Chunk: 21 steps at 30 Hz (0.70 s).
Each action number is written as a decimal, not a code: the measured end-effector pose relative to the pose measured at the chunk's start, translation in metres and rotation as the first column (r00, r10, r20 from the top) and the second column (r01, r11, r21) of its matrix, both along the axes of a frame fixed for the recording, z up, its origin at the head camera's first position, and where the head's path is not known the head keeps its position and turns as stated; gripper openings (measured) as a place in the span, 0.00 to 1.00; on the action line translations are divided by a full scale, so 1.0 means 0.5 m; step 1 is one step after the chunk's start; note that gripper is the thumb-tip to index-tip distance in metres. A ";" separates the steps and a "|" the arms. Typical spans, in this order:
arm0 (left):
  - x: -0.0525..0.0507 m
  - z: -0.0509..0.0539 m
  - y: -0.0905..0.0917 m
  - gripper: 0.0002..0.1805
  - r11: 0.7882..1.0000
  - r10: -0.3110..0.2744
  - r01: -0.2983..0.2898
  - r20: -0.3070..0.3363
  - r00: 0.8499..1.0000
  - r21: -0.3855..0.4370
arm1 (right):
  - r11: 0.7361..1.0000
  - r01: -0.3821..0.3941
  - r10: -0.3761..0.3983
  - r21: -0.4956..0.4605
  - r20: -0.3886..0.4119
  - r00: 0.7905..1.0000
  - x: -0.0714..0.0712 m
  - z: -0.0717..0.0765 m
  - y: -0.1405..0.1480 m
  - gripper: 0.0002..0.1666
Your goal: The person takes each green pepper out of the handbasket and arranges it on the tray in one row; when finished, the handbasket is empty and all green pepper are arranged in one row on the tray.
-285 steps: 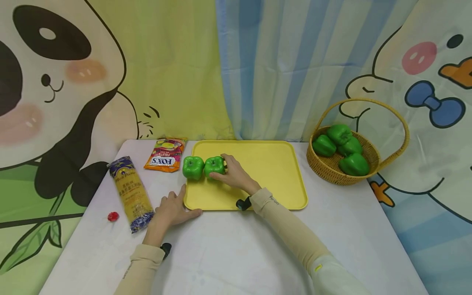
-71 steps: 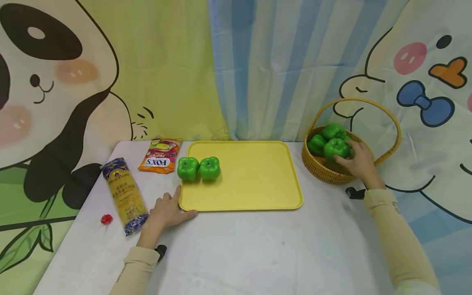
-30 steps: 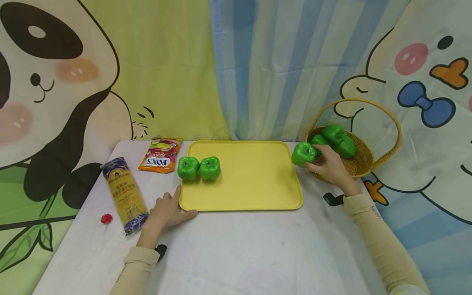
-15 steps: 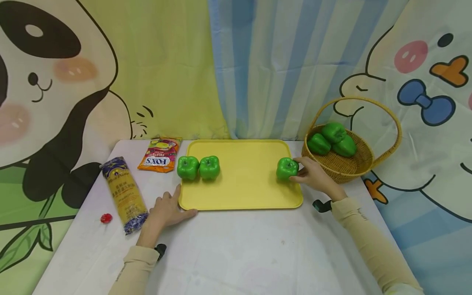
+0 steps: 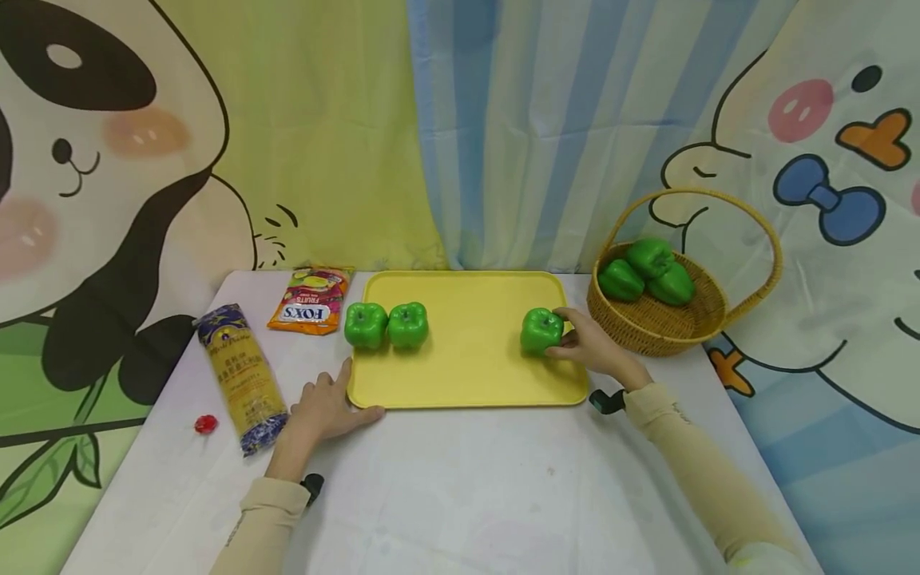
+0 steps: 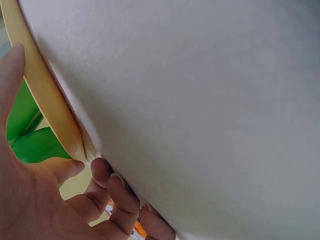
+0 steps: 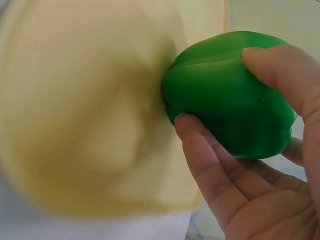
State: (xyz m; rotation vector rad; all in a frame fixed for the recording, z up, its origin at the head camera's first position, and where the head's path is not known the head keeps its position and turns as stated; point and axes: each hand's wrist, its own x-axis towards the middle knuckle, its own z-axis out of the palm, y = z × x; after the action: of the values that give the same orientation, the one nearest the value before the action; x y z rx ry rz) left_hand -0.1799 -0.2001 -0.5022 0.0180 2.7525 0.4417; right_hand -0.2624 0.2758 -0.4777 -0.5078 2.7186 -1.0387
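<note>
- Head view: gripping one green pepper (image 5: 541,331) in the right hand (image 5: 598,350), above the right part of the yellow tray (image 5: 470,375), stem side up; impossible to tell whether touching the tray floor.
- Right wrist view: pinching with the thumb on one side and fingertips on the other, spread only as wide as the pepper.
- Left wrist view: holding nothing in the left hand (image 5: 323,410); touching the tray's rim at the near left corner with thumb and forefinger, the other fingers loosely bent.
- Also seen: a left pepper (image 5: 365,326) and an inner pepper (image 5: 408,325), side by side at the tray's left end, plus three peppers (image 5: 650,257) inside the wicker basket (image 5: 638,339) to the right.
- Judged to be mid-placement, between basket and pair.
- Probably calls next for settling the held pepper on bare tray without nudging the pair, steadying the rim, then loosening the fingers.
</note>
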 end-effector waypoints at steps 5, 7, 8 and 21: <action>-0.001 0.001 -0.001 0.68 1.000 0.002 -0.002 0.002 1.000 0.001 | 1.000 -0.022 0.023 -0.013 0.032 0.999 -0.007 0.001 -0.036 0.51; 0.000 0.000 -0.001 0.68 1.000 0.003 -0.003 -0.003 1.000 0.005 | 0.999 -0.037 0.038 -0.026 0.034 0.999 -0.008 0.004 -0.050 0.51; 0.000 0.000 -0.001 0.68 1.000 0.003 -0.003 -0.004 1.000 0.007 | 0.999 -0.040 0.041 -0.029 0.036 0.999 -0.009 0.003 -0.057 0.50; -0.002 -0.002 0.000 0.67 1.000 0.006 -0.006 -0.002 1.000 0.007 | 0.989 -0.131 0.134 -0.066 0.032 0.991 -0.033 0.009 -0.132 0.50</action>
State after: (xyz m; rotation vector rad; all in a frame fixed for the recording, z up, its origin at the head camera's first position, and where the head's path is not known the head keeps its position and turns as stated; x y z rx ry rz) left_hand -0.1808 -0.2002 -0.5032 0.0119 2.7539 0.4538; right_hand -0.2791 0.2098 -0.4733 -0.6641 2.5873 -1.0917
